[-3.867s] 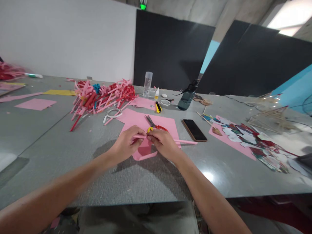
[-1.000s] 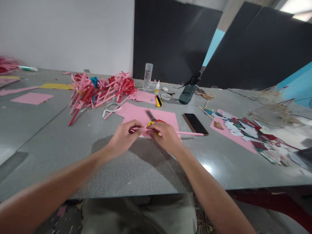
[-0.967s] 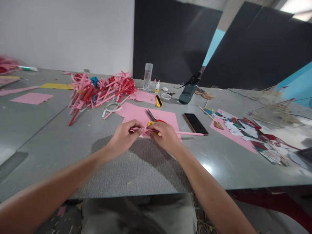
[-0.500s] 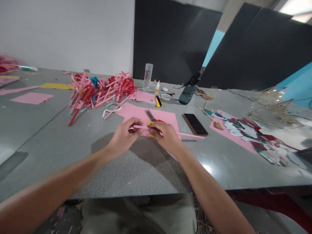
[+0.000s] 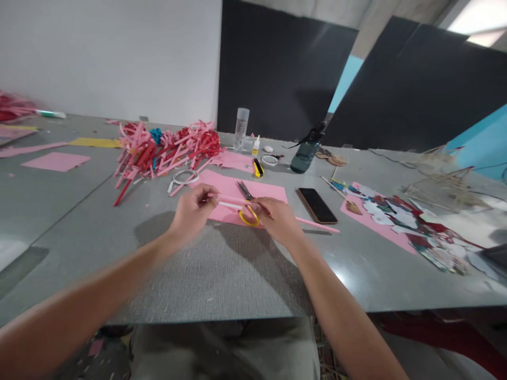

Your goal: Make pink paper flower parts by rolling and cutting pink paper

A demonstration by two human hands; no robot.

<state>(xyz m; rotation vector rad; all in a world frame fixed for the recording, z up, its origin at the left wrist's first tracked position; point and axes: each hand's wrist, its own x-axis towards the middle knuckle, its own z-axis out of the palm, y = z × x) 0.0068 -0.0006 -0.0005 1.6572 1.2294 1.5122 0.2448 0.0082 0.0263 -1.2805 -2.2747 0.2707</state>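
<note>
A narrow pink paper strip (image 5: 233,200), folded or rolled lengthwise, spans my two hands just above the table. Its left end is pinched by my left hand (image 5: 194,208), thumb against fingers. My right hand (image 5: 277,215) grips the strip further along, and its tail sticks out to the right past the hand. Beneath them lie scissors (image 5: 249,214) with a yellow handle loop, blades pointing away; my right hand hides part of them. The scissors rest on a pink paper sheet (image 5: 269,191).
A heap of pink and red paper strips (image 5: 158,148) lies to the left, with a white coiled cable (image 5: 184,178) near it. Behind the sheet are a box cutter (image 5: 258,168), a glue bottle (image 5: 256,145) and a dark bottle (image 5: 306,154). To the right are a phone (image 5: 317,205) and paper scraps (image 5: 400,211).
My hands have moved apart, the left one leftward and the right one rightward, along the pink strip. More of the strip and the yellow scissor loop now show between them.
</note>
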